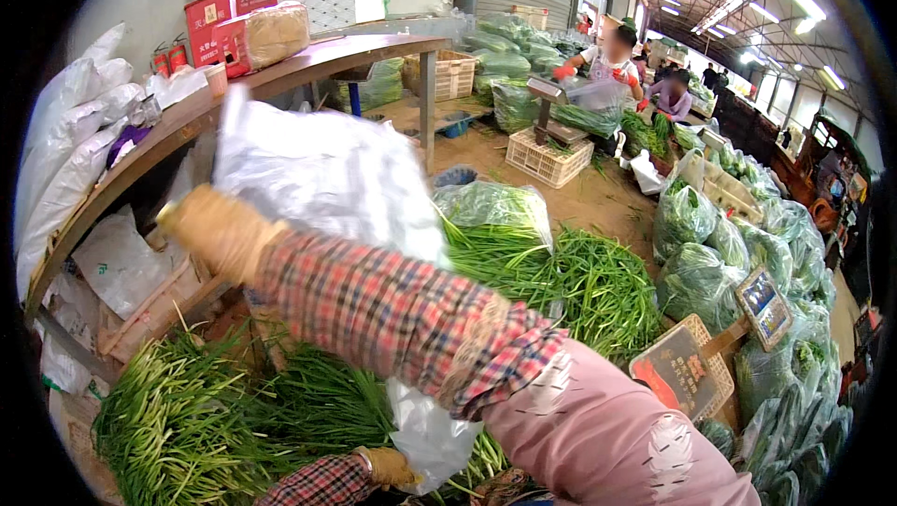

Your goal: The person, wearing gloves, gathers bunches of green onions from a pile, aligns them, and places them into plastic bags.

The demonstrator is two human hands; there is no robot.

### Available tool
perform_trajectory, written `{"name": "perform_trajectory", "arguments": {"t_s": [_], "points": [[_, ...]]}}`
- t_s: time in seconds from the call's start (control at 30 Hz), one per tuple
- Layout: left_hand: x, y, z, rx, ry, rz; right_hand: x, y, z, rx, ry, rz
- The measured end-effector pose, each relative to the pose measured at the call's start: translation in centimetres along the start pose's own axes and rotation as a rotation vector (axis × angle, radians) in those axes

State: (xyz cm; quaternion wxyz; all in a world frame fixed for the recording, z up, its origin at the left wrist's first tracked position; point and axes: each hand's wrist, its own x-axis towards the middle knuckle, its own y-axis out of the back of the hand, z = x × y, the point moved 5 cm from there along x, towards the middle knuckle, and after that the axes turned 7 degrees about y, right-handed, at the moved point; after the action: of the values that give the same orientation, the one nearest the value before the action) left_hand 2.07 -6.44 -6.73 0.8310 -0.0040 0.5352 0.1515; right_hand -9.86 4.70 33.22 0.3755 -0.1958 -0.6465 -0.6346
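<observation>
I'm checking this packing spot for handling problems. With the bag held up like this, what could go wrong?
1. The large clear plastic bag hangs slack between the raised right hand and the low left hand; it might slip from the gloved grip or snag.
2. The lifted bag and sleeve block the view of the green chive-like stalks below, so the hands may fumble or crush them.
3. The digital scale sits close by the right elbow and could get knocked.

We note a thin, glossy, crinkled plastic bag [327, 170]; matt tan cloth gloves on our hands; plaid woven sleeve cover [392, 310]; worn wooden shelf [308, 62]; glossy green chives [177, 413].
</observation>
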Motion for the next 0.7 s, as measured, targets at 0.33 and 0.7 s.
{"name": "perform_trajectory", "arguments": {"t_s": [0.33, 0.7], "points": [[-6.8, 5.2, 1.9, -0.023, -0.065, 0.875, -21.5, -2.1, 4.7, 0.204, -0.615, -0.615], [-10.9, 14.1, 3.2, -0.409, 0.132, 0.963, -35.5, 9.7, -7.3, 1.371, -0.882, -0.351]]}}
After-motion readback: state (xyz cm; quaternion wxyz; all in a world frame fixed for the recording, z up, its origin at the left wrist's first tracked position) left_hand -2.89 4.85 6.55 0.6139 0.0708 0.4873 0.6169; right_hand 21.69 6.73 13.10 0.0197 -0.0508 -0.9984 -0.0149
